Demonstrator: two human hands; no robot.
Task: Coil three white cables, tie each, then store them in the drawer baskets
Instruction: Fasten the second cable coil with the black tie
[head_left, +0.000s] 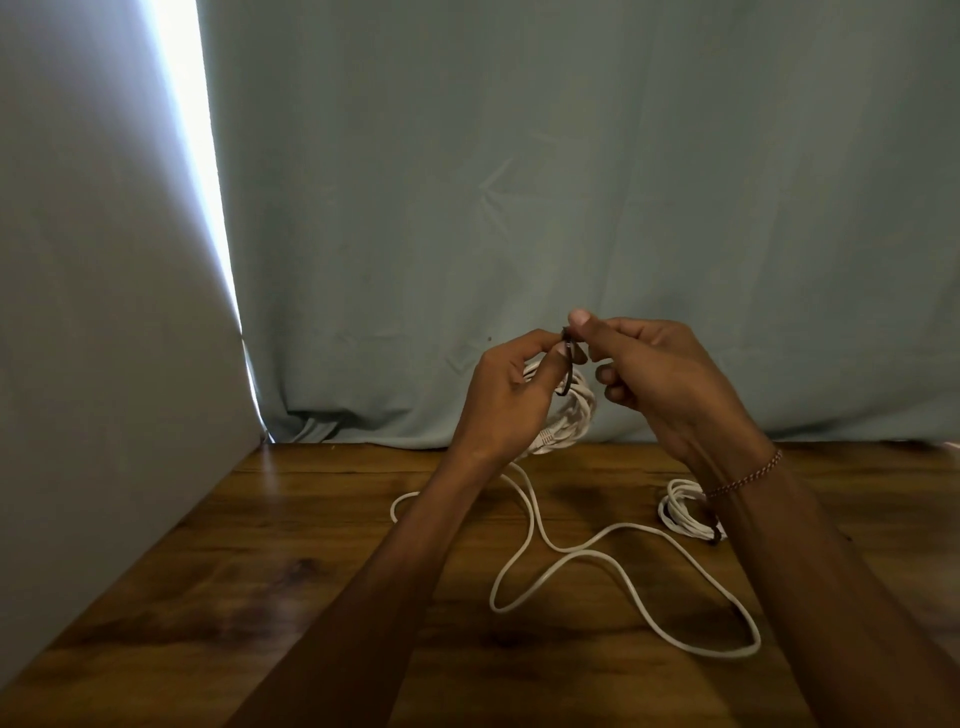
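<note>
White coiled cable (563, 410) is being held above the table (270, 545), both hands, left (511, 400) and right (660, 379), pinching a dark tie (567, 364) around it; fastening comes next, probably.

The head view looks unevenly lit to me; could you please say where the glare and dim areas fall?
Head view: blown-out daylight strip at the curtain gap; soft glare on the wooden table; forearms and near table dim; straight edges bowed by the wide-angle lens.
</note>
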